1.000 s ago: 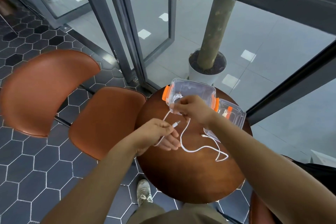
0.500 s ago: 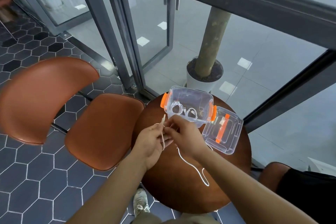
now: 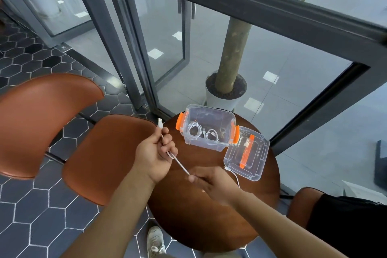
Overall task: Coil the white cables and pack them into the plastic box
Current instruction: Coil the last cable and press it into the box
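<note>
A clear plastic box (image 3: pixel 228 118) with orange clips stands open at the far side of the round brown table (image 3: pixel 209 222). Two coiled white cables (image 3: pixel 202 132) lie inside it. My left hand (image 3: pixel 155 151) grips a loose white cable (image 3: pixel 181 165) near its USB plug, which sticks up above my fist. My right hand (image 3: pixel 211 182) pinches the same cable lower down, stretching it taut between the hands. The cable's tail runs on to the right, its end lying by the lid (image 3: pixel 247 155).
The clear lid with an orange handle lies on the table, right of the box. A brown chair (image 3: pixel 52 123) stands to the left, a second seat (image 3: pixel 303 203) to the right. Glass walls and a potted tree (image 3: pixel 228 90) are behind the table.
My right hand left the box, took the loose cable and slid down it toward me. My left hand lifted the plug end up and to the left. The cable is now pulled straight.
</note>
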A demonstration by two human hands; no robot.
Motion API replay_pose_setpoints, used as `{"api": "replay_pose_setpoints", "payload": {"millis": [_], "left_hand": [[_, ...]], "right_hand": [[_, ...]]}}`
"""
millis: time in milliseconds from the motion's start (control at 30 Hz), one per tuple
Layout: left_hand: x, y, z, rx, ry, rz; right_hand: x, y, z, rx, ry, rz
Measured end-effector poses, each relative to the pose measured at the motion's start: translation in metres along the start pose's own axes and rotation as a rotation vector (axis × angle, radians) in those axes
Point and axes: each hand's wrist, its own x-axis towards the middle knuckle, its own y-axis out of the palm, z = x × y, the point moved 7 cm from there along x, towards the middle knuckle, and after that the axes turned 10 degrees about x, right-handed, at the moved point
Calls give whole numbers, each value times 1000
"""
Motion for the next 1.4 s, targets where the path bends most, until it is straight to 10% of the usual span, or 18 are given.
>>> {"api": "replay_pose_setpoints", "payload": {"millis": [200,900,1400], "left_hand": [[-19,14,11,278,-40,151],[-17,8,19,842,175,41],[-9,11,22,28,67,30]], "right_hand": [[9,-13,-37,130,327,56],[42,-51,62,342,165,-134],[24,-32,78,-83,-134,-321]]}}
